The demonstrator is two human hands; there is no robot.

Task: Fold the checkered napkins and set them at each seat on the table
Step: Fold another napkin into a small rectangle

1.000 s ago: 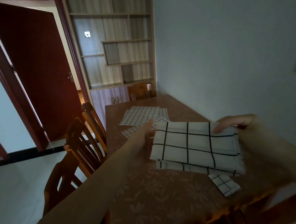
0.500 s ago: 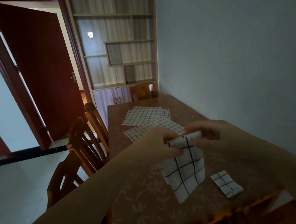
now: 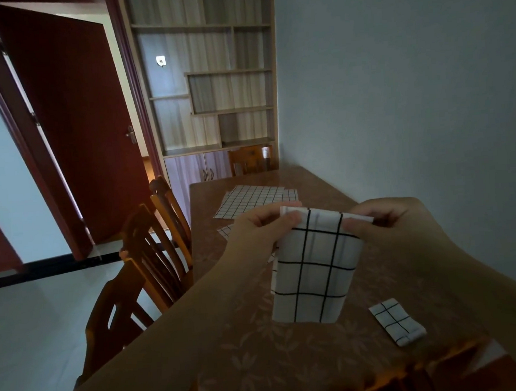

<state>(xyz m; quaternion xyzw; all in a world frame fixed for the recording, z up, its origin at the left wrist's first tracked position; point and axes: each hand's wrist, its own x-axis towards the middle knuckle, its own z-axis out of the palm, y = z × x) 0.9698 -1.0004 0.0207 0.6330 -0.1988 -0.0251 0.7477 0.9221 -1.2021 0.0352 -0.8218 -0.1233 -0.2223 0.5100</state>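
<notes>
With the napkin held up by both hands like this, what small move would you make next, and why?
Probably lower the napkin onto the table and fold it again. The left hand and right hand pinch its top corners, it hangs freely, and it looks much larger than the folded napkin nearby.

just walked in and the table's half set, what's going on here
A person is folding a white black-checked cloth napkin, pinching its top corners with the left hand and right hand so it hangs above the brown floral-patterned table. One small folded checked napkin lies at the near seat. Unfolded fine-checked napkins wait farther along.
</notes>
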